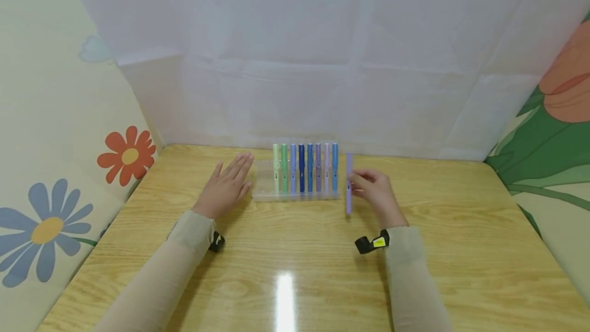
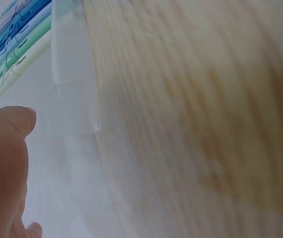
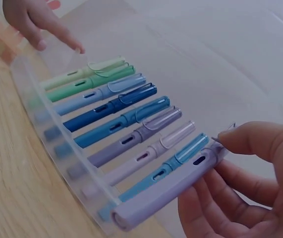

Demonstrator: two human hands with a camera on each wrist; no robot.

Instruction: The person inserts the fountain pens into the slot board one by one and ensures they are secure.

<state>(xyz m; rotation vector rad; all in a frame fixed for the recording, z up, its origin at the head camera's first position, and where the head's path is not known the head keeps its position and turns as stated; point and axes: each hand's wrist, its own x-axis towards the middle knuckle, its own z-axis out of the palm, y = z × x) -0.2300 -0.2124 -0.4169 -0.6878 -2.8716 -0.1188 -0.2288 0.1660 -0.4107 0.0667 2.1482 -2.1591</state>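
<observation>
A purple fountain pen [image 1: 349, 204] stands near upright in my right hand [image 1: 379, 192], pinched between thumb and fingers just right of a clear pen stand [image 1: 265, 181]. Up close in the right wrist view, the held purple pen [image 3: 161, 196] lies beside a light blue pen [image 3: 183, 153] at the row's end. Several capped pens lean side by side in the stand, from pale green [image 1: 276, 168] through green, blues and purples. My left hand [image 1: 224, 186] has its fingers straight, at the stand's left end. In the left wrist view its thumb [image 2: 20, 119] is near the clear stand.
The wooden table [image 1: 286, 240] has a bright light reflection toward its front. A white cloth [image 1: 276, 65] hangs behind the stand. Flower-patterned panels flank both sides, with a red flower [image 1: 130, 156] at left and green leaves [image 1: 530, 158] at right.
</observation>
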